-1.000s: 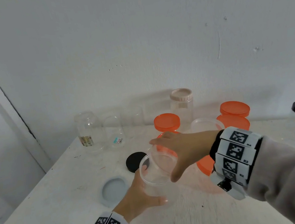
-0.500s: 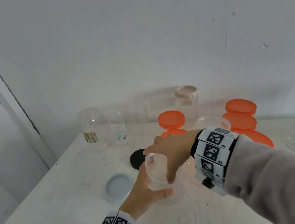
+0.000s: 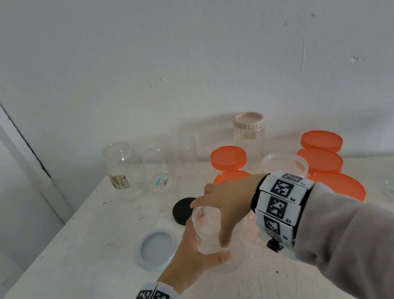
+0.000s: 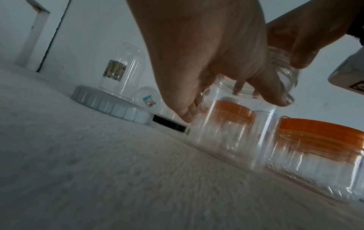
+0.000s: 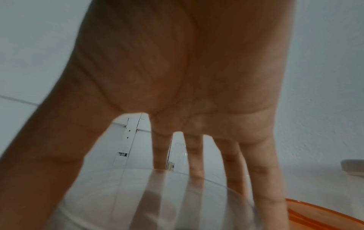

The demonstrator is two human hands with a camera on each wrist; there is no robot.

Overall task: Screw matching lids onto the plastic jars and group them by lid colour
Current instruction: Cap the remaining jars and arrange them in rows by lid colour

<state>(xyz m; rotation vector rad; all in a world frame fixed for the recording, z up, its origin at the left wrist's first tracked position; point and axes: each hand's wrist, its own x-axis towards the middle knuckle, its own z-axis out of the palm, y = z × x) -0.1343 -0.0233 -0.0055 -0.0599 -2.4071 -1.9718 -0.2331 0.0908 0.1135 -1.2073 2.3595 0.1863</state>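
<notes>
Since earlier frame: clear lid (image 3: 206, 219) tipped from flat to steep tilt over jar mouth; right hand (image 3: 225, 203) shifted left with it. Right fingers (image 5: 260, 171) spread and curled over lid from above, thumb on near side, gripping it. Left hand (image 3: 194, 251) wraps clear jar (image 4: 232, 124) at its shoulder, thumb (image 3: 221, 257) across front, likely steadying it for threading. Jar upright on white table (image 3: 89, 245), front-centre. Lid not seated yet. Outward: grey lid (image 3: 158, 248), black lid (image 3: 184, 210) left; orange lids (image 3: 321, 152) behind right.
</notes>
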